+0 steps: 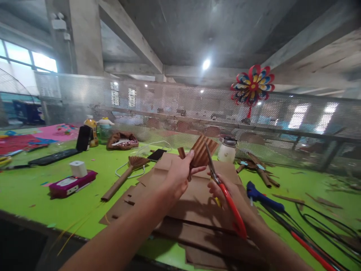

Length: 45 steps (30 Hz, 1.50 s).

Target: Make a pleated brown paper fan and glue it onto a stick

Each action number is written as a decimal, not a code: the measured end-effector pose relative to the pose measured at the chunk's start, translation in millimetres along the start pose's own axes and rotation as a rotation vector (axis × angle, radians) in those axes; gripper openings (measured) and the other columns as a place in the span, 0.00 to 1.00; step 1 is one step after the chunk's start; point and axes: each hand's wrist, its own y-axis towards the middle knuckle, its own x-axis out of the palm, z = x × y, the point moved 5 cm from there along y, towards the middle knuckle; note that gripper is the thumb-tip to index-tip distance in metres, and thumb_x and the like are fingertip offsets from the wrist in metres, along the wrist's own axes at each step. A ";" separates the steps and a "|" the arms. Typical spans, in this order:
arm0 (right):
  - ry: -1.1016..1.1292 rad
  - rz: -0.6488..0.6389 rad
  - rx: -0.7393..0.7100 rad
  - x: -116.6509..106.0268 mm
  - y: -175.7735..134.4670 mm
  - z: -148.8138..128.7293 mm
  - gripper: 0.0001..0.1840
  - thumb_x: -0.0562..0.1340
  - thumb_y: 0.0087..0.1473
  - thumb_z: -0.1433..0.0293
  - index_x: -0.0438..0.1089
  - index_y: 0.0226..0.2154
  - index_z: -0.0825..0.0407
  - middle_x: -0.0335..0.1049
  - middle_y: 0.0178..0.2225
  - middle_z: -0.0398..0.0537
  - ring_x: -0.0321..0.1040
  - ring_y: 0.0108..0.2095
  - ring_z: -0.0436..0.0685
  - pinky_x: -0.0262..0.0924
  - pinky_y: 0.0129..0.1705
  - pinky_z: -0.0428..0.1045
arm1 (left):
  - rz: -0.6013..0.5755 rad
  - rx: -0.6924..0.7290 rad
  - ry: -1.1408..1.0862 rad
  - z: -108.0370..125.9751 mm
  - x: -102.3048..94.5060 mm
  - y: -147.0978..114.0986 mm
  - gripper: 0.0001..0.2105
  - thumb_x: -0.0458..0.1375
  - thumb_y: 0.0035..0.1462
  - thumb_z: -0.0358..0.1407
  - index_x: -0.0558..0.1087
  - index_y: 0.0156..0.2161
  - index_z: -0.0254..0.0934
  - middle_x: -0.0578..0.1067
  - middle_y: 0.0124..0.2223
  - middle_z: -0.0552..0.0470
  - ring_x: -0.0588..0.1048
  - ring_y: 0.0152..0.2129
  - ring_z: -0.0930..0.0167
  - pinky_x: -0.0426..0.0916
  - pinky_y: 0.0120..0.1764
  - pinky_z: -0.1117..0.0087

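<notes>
Between the thumb and fingers of my left hand (180, 169) is a piece of pleated brown cardboard (199, 150), held up over the work surface. My right hand (222, 190) grips a pair of scissors (225, 195) with red and yellow handles. The scissor blades point up and lie against the right part of the pleated piece; whether they are cutting into it I cannot tell. Below both hands lie flat brown cardboard sheets (194, 199), stacked and overlapping. A fan-shaped cardboard piece on a rolled tube (118, 184) rests to the left.
On the green table (93, 210), a blue glue gun (265, 197) and black cables lie right. Cardboard tubes (259, 171) and a lidded jar (227, 149) stand behind. Leftward are a purple pack (72, 184), a phone (83, 138) and bottles. A perforated metal screen (175, 105) borders the back.
</notes>
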 end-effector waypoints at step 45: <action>0.007 0.030 0.044 6.9 -9.4 12.9 0.24 0.53 0.51 0.54 0.67 0.41 0.55 0.65 0.21 0.44 0.60 0.18 0.49 0.57 0.20 0.43 | -0.008 -0.014 0.075 -8.5 -17.9 2.3 0.07 0.55 0.52 0.34 0.68 0.34 0.31 0.75 0.28 0.46 0.75 0.25 0.70 0.64 0.17 0.79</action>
